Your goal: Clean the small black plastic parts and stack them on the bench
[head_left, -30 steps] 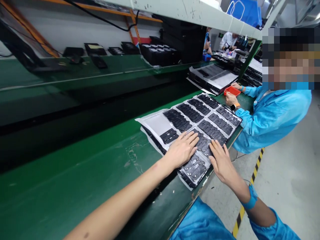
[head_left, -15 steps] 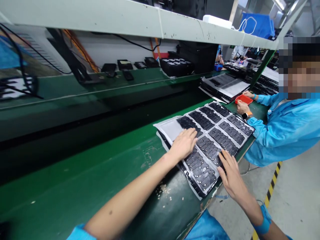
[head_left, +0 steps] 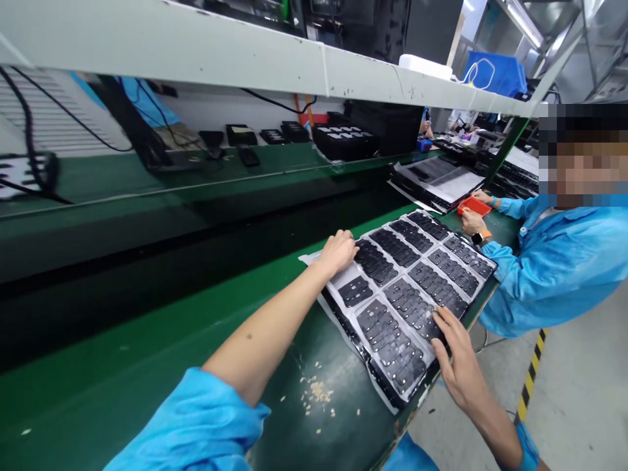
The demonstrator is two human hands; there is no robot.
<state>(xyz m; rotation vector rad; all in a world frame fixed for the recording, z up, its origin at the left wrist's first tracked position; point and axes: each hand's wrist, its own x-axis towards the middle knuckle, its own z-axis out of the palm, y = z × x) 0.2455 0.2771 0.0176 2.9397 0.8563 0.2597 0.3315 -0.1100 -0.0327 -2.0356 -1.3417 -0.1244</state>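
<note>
A stack of white trays (head_left: 338, 284) filled with several groups of small black parts (head_left: 415, 301) lies on the green bench. My left hand (head_left: 338, 252) rests at the tray's far left corner, fingers curled over its edge. My right hand (head_left: 454, 356) lies at the near edge of the tray, fingers stretched flat on the parts. Neither hand lifts anything that I can see.
A co-worker in a blue coat (head_left: 554, 261) sits to the right, hands at a small red tray (head_left: 473, 207). More tray stacks (head_left: 436, 180) lie beyond. Light crumbs (head_left: 316, 392) dot the green bench (head_left: 147, 353). A shelf (head_left: 245, 59) runs overhead.
My left hand has slid from the middle of the tray up to its far left corner. My right hand has shifted back toward the near edge. The camera has tilted up and right.
</note>
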